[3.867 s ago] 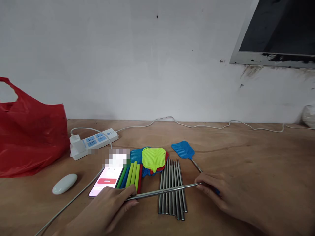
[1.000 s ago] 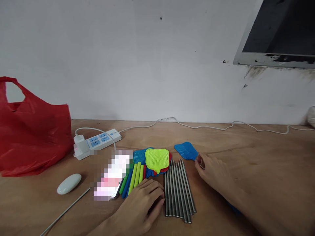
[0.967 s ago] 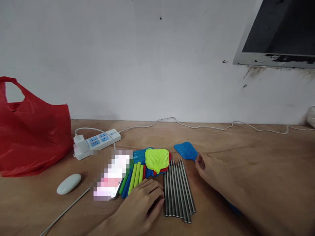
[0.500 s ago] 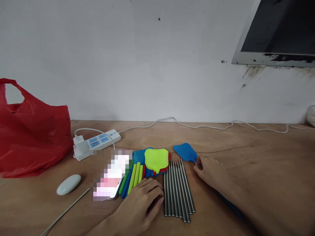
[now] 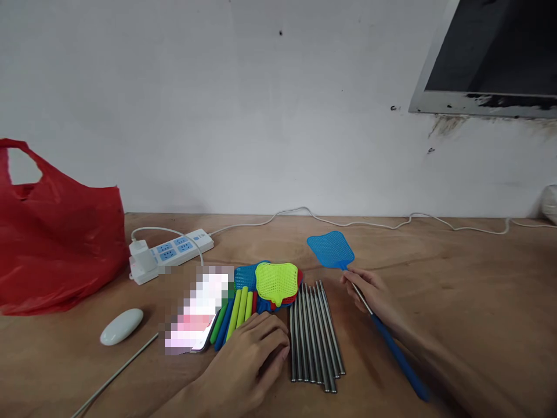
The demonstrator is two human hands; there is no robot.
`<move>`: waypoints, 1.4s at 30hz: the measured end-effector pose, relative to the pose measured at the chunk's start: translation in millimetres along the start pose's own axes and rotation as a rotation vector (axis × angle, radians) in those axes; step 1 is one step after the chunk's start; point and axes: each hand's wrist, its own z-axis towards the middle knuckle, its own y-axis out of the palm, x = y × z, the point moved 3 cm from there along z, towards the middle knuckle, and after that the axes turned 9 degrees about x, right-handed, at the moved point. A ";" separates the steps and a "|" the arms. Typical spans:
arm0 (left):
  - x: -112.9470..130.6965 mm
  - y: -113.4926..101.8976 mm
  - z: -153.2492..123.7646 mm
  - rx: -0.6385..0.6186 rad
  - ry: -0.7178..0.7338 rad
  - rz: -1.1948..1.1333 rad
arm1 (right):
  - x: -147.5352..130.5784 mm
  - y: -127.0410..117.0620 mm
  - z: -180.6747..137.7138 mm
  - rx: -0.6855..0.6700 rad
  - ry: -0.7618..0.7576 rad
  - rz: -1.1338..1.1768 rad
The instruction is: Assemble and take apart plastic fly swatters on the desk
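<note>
My right hand (image 5: pixel 368 290) is closed on a fly swatter with a blue mesh head (image 5: pixel 331 249), pinching it where the head meets the metal shaft. Its blue handle (image 5: pixel 398 355) slants down to the right beneath my forearm. Resting palm down, my left hand (image 5: pixel 256 351) has loosely bent fingers, the thumb apart, and holds nothing visible. It partly covers a row of green, blue, yellow and red handles (image 5: pixel 238 310). Several bare metal rods (image 5: pixel 314 337) lie side by side to its right. Beyond it, loose swatter heads are piled, a yellow head (image 5: pixel 277 283) on top.
Left of the handles lies a phone (image 5: pixel 204 316) with a blurred, lit screen. A white oval object (image 5: pixel 122 327) and a white power strip (image 5: pixel 178 249) are farther left, beside a red plastic bag (image 5: pixel 61 249). A white cable (image 5: pixel 348 224) runs along the wall.
My right hand has raised the blue swatter off the table, its head now tilted up and the shaft and handle in sight. The left hand has hardly moved.
</note>
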 end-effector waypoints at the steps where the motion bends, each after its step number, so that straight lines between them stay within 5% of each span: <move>1: 0.2 -0.3 0.1 0.000 -0.002 0.001 | -1.8 1.5 -2.8 -0.018 0.057 0.083; 5: 1.6 -1.9 0.2 -0.002 -0.041 -0.035 | -10.1 8.8 -15.2 -0.142 0.277 0.500; 12: -4.6 -3.6 -3.5 0.084 -0.196 -0.064 | -14.2 24.9 -32.2 -0.290 0.309 0.772; 31: -9.0 3.4 -8.5 0.017 -0.239 0.016 | -14.2 42.0 -52.4 -0.304 0.246 0.745; 42: -2.2 1.0 -5.1 0.053 -0.168 0.032 | -16.7 42.6 -60.3 -0.425 0.242 0.702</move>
